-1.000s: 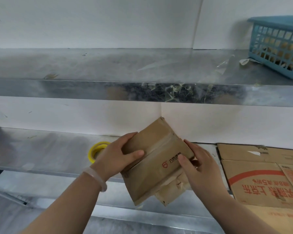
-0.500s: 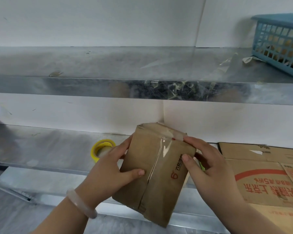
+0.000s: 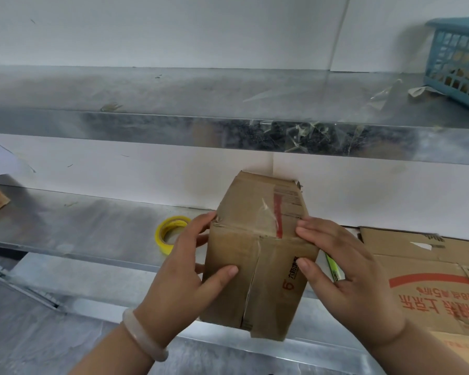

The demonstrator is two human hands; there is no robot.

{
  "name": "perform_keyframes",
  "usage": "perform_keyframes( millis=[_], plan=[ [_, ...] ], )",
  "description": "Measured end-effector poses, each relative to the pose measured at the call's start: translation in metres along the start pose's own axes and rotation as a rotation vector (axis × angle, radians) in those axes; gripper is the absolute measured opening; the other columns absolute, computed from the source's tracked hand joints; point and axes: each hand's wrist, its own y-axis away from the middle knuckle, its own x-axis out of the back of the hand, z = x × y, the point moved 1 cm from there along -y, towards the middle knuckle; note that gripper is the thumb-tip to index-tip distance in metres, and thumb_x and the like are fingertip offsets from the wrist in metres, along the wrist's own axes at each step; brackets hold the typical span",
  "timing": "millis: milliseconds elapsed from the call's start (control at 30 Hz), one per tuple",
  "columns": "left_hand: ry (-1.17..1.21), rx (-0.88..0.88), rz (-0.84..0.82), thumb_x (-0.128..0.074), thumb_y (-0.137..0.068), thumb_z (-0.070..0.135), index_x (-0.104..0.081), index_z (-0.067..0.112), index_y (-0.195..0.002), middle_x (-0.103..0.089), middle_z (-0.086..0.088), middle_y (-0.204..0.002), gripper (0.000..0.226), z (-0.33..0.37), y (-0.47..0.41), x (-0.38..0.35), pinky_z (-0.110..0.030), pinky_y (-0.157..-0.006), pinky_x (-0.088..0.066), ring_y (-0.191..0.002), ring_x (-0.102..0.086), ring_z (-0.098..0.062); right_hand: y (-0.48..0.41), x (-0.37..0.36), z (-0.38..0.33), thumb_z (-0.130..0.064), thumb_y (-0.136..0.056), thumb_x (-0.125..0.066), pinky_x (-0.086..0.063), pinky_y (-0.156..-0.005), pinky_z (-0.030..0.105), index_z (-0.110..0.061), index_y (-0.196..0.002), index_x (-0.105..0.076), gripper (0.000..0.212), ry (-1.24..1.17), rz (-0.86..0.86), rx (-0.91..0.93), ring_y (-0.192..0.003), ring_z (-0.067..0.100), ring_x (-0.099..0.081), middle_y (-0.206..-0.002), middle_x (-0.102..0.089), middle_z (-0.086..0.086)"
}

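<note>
Now held: small brown taped cardboard box [image 3: 257,266], seam up, likely for checking
Left hand [image 3: 184,272]: curled round left side, steadying
Right hand [image 3: 344,269]: pinching right edge

Within the last second the cardboard box [image 3: 255,266] has swung from leaning toward 1 o'clock to standing square, seam running 12 to 6, while the left grip [image 3: 184,269] shifted to its 9 o'clock side and the right grip [image 3: 347,274] to 3 o'clock, uncovering a green pen [image 3: 333,266].
</note>
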Motion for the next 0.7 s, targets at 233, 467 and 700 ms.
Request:
perform_keyframes(
  millis=[233,467,700],
  plan=[
    [0.012,-0.029,0.072,-0.071,-0.069,0.049,-0.035,0.058,-0.129,-0.044,0.024,-0.134,0.07,-0.006,0.015,-0.001,-0.034,-0.077,-0.058,-0.124,-0.05,-0.012,0.005,0.001,-0.007,-0.025,-0.084,-0.067,-0.044,-0.105,0.029,-0.016,-0.118,-0.064,0.035,0.009,-0.014,0.082,-0.125,0.017,-0.055,-0.125,-0.062,0.0],
    [0.07,-0.105,0.189,-0.072,-0.07,0.041,-0.037,0.06,-0.125,-0.042,0.024,-0.136,0.068,-0.016,0.02,-0.01,-0.028,-0.076,-0.057,-0.124,-0.052,-0.02,0.011,-0.011,-0.002,-0.033,-0.084,-0.065,-0.038,-0.11,0.027,-0.023,-0.13,-0.053,0.049,0.007,-0.023,0.022,-0.136,0.019,-0.045,-0.141,-0.051,0.003],
    [0.061,-0.073,0.17,-0.071,-0.071,0.042,-0.043,0.058,-0.119,-0.043,0.029,-0.134,0.057,-0.043,0.019,-0.02,-0.022,-0.081,-0.055,-0.121,-0.053,-0.011,0.021,-0.026,0.019,-0.034,-0.084,-0.069,-0.037,-0.112,0.028,-0.019,-0.126,-0.056,0.046,0.04,-0.102,0.076,-0.137,0.019,-0.044,-0.139,-0.051,0.002]
  ],
)
